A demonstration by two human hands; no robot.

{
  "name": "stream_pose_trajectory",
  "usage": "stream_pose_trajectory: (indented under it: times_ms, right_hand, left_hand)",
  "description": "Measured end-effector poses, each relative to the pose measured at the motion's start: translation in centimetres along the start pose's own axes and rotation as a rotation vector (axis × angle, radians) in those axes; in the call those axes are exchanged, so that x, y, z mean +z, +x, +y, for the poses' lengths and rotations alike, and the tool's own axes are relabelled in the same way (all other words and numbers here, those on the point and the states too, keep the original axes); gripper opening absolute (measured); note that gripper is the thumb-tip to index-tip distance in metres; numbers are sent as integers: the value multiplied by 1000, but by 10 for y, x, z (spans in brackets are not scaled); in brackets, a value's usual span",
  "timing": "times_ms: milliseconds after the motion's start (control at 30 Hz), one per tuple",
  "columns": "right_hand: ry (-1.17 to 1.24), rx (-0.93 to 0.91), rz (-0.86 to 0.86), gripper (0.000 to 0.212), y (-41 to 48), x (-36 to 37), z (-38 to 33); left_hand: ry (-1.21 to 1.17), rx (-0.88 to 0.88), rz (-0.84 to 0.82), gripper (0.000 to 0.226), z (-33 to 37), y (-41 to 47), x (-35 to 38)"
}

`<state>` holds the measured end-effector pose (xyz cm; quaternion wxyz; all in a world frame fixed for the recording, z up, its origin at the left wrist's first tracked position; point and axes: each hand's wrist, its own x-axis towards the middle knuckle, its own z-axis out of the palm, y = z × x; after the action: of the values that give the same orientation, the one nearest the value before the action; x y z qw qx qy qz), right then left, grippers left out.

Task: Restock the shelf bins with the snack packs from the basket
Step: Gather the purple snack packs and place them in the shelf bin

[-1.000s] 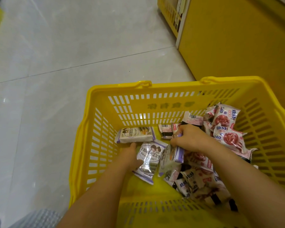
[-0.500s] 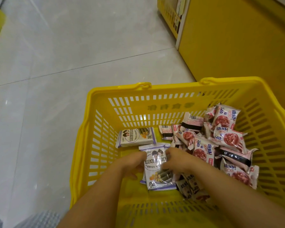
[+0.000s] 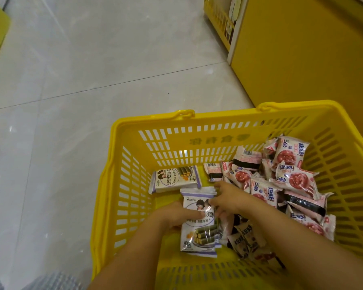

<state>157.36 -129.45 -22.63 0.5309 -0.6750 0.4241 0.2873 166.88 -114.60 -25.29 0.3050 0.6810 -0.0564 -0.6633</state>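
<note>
In the near middle of the basket (image 3: 218, 119) we have both hands on a small stack of purple-and-white packs (image 3: 197, 233). Our left hand (image 3: 176, 214) grips it from the left, thumb laid across the front. Our right hand (image 3: 228, 197) pinches the upper right edge, fingers curled over the top. The stack stands up off the basket floor; we cannot count how many packs are in it.

We judge the chief risk to be the slick film: squeezed unevenly, the back packs could fan out and slide down as we lift. A corner could also catch in the slots of the basket wall on the way out.

Just right of the stack, small dark packs (image 3: 246, 237) lie against it and below our right wrist, and could be dragged along. Further right, the pink packs (image 3: 291, 176) are heaped against the basket's right side, loose enough to slump into the gap we leave. At the far left of the basket floor a lone pack (image 3: 174, 178) of the same kind lies flat, apart from the stack, and is easily overlooked.

Beyond the basket's far wall is pale tiled floor (image 3: 92, 80), and beyond its far right corner a yellow shelf unit (image 3: 302, 49). No bin shows, so we would have to look away from the basket with a full grip.
</note>
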Motion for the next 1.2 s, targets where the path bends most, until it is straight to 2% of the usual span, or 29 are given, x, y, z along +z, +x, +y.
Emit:
stream_pose_trajectory:
  times_ms: [100,167,233,333,467,700,733,867,900,1067,1200]
  right_hand:
    - [-182,-101,120,58,-2,-7,-13]
    - [-176,-212,226,56,0,-6,-25]
    - [-135,-255,231,57,8,-1,-36]
    - [-107,-182,200,60,22,11,-44]
    - [-123,-63,294,69,39,26,-43]
    - [127,34,184,82,45,27,-55]
    - [197,52,168,77,44,23,-57]
    - [484,71,114,27,26,11,-61]
    - [533,46,118,25,20,8,-61]
    - [723,-138,217,42,-30,-17,-56]
    - [813,-300,319,12,-91,-31,-58]
  left_hand:
    - [-109,-48,35,19,-2,1,2]
    - [-97,-84,76,19,-6,1,2]
    - [-80,-102,103,17,-10,1,2]
    - [-44,-109,135,21,-14,2,2]
    - [-30,-93,155,19,-18,4,3]
    - [2,-92,175,21,-19,7,0]
    - [15,-93,175,21,-18,7,0]
    - [6,-82,191,24,-13,2,-1]
    - [11,-82,188,27,-10,-2,0]
    - [-63,-27,179,23,9,-33,7]
    - [-189,124,165,37,30,-71,21]
